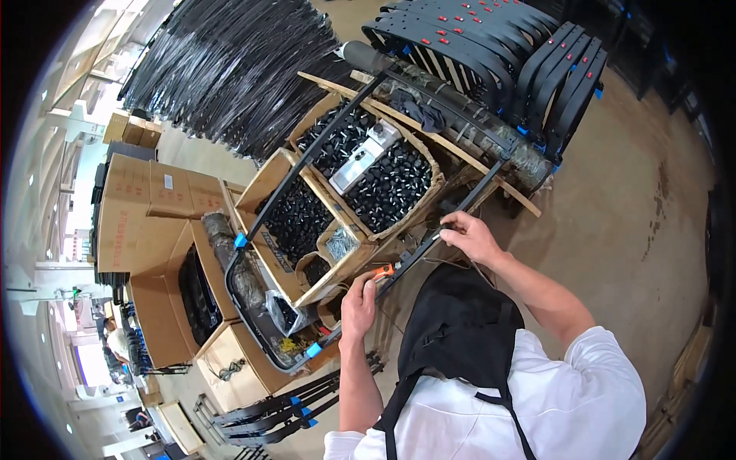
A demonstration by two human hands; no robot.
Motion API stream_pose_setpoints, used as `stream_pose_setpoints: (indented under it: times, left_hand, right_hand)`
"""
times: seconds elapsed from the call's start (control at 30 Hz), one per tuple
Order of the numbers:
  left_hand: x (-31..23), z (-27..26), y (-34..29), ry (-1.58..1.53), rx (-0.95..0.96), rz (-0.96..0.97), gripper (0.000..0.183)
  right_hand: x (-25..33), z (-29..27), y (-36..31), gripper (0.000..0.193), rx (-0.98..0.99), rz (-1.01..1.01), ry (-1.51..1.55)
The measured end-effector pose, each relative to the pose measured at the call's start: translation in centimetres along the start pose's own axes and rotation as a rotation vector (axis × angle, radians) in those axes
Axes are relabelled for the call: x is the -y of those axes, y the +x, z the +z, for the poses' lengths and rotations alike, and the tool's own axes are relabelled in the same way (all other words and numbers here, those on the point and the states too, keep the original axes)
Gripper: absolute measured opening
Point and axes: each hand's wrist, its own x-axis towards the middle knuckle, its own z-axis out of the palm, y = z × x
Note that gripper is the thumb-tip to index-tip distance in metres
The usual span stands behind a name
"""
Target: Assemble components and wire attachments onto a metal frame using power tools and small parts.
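Left hand point(358, 310): half-curled at orange tool point(382, 271); cannot tell grip.
Right hand point(469, 238): fingers bent at black frame point(412, 261); hold unclear.
Frame step: fitting, probably.
Next: likely steadying bar.

Has bare left hand point(358, 310) at 1 small orange object point(382, 271), bare right hand point(473, 239) by bent black metal frame point(310, 159).

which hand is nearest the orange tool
The left hand, immediately beside the orange tool; the right hand is clearly farther off, toward the picture's upper right.
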Motion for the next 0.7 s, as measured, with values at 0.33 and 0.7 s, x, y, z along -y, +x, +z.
stream_pose_setpoints:
  times: [0.33,0.7]
  left_hand:
    - [4.1,3.3,1.4,0.019,-0.071,0.391,0.039]
    - [5.0,4.5,2.6,-0.199,0.027,0.395,0.036]
  right_hand:
    - [-0.2,2.6,-7.9,0.037,-0.085,0.072,-0.122]
    - [2.3,5.9,-13.3,0.035,-0.208,0.006,-0.414]
